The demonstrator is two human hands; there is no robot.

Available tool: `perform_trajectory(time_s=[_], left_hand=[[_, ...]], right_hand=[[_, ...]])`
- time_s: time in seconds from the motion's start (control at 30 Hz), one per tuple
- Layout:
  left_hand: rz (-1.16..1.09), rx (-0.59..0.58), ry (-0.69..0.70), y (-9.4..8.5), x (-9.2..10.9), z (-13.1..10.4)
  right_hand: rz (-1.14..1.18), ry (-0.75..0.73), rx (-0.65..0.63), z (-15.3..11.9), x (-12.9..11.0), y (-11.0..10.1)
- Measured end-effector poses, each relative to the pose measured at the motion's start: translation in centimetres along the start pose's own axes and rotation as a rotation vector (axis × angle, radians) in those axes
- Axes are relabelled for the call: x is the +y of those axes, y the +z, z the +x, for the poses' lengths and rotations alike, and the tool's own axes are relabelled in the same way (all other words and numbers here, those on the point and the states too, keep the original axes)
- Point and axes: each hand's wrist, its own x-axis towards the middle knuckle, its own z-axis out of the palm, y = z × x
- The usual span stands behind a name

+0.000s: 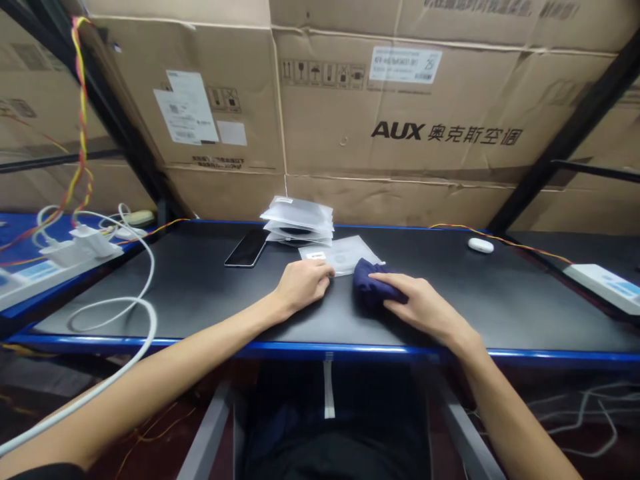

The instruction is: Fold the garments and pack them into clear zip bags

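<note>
Dark navy cloth, bunched into a bundle (373,283), is gripped by my right hand (420,303), thumb on the near side and fingers over the top. Just behind it a frosted plastic bag (350,253) with a small white label lies flat on the black tabletop. My left hand (304,287) rests at the bag's near left corner, fingers curled in; whether it pinches the bag is hidden. Beyond the left hand stands a stack of similar frosted bags (299,217), with dark contents showing between them.
A smartphone (247,249) lies left of the stack. A white earbud case (481,246) sits at the right rear, near a power strip (607,285). Chargers and a white cable (150,320) loop across the left side. Cardboard (330,120) walls the back.
</note>
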Motion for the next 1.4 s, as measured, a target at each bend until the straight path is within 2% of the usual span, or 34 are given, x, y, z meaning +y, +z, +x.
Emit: perform_trajectory(time_s=[0.1,0.2,0.5,0.73,0.9,1.17,1.3,1.4], left_hand=[[0.021,-0.041,0.042,0.0,0.1,0.0],[0.001,-0.038,0.071,0.0,0.1,0.0],[-0.094,0.022,0.071,-0.2,-0.2,-0.1],[-0.227,-0.004,0.159,-0.2,-1.1,0.2],[-0.310,0.024,0.128,0.2,-1.7,0.3],[-0.462,0.126,-0.123,0.6,-1.3,0.6],[-0.530,0.210,-0.130,0.9,-1.4,0.8],[-0.529,0.249,-0.096,0.8,-1.4,0.8]], right_hand=[[0.008,-0.081,0.036,0.5,-1.0,0.0],[0.008,-0.190,0.016,1.4,-1.8,0.1],[0.005,-0.333,-0.301,4.4,-1.0,0.2],[0.107,-0.415,-0.396,6.2,0.6,0.6],[0.037,-0.370,-0.403,7.1,1.1,0.6],[-0.166,-0.304,-0.353,7.8,0.9,1.2],[-0.200,-0.353,-0.331,8.3,0.3,1.3],[-0.238,-0.297,-0.284,8.7,-0.2,1.7]])
